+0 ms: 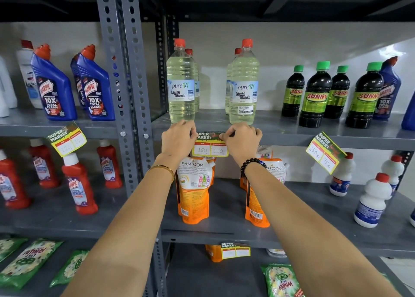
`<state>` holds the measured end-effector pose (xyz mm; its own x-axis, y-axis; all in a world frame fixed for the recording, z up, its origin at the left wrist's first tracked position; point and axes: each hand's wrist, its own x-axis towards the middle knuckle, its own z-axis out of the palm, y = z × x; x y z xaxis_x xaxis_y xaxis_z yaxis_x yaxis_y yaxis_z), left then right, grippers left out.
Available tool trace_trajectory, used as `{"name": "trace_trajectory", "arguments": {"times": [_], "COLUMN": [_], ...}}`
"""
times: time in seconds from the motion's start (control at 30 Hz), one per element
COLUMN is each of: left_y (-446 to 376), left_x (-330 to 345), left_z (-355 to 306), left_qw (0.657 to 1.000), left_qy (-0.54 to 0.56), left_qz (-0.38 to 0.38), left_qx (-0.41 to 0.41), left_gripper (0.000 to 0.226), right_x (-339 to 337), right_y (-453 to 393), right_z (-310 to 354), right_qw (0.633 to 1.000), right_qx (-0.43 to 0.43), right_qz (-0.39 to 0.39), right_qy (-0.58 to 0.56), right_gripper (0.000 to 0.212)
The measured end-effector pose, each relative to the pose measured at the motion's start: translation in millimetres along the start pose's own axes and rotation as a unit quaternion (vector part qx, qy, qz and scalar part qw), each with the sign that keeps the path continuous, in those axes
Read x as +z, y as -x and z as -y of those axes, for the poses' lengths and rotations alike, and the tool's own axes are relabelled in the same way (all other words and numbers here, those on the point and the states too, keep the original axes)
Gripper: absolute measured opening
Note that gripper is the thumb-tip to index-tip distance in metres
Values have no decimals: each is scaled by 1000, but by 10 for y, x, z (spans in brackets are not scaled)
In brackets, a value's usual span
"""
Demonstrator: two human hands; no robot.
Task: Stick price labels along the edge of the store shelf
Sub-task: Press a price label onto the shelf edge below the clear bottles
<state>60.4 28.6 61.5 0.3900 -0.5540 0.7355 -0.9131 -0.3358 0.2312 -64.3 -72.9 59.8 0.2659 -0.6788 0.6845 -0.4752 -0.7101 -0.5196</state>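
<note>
A yellow and green price label point(210, 144), marked 160 and 110, lies against the front edge of the grey metal shelf point(289, 137) below the liquid bleach bottles. My left hand point(178, 139) pinches the label's left side. My right hand point(242, 140) presses its upper right corner with thumb and fingers. Other labels hang on the shelf edges: one at the left point(67, 139), one at the right point(325, 152), and one on the lower shelf point(235, 250).
Bleach bottles point(181, 88) stand right behind my hands at the shelf front. Blue cleaner bottles point(54, 88) are to the left and dark green-capped bottles point(314, 97) to the right. Orange refill pouches point(194, 189) stand below. A perforated upright post point(130, 94) stands just left.
</note>
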Motion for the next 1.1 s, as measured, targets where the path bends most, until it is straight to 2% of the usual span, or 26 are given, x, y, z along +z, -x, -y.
{"name": "trace_trajectory", "arguments": {"times": [0.2,0.37,0.47,0.73,0.97,1.1], "left_y": [8,35,26,27,23,80], "left_x": [27,41,55,101,88,101], "left_z": [-27,-70,-109,-122,-160,-258], "left_qw": [1000,999,998,998,997,998], "left_qy": [-1,24,3,-6,-4,-27], "left_qz": [4,8,25,6,19,8], "left_qx": [-18,-42,-50,-61,-68,-49], "left_gripper": [8,28,37,35,36,42], "right_x": [-2,-6,-8,16,31,-78], "right_y": [11,6,-7,-28,28,101], "right_z": [18,48,79,104,41,-146], "right_qw": [1000,999,998,997,993,994], "right_qx": [1,-6,1,14,-39,-69], "right_qz": [-7,30,35,32,33,22], "right_qy": [8,37,59,71,106,82], "right_gripper": [17,42,40,34,38,42]}}
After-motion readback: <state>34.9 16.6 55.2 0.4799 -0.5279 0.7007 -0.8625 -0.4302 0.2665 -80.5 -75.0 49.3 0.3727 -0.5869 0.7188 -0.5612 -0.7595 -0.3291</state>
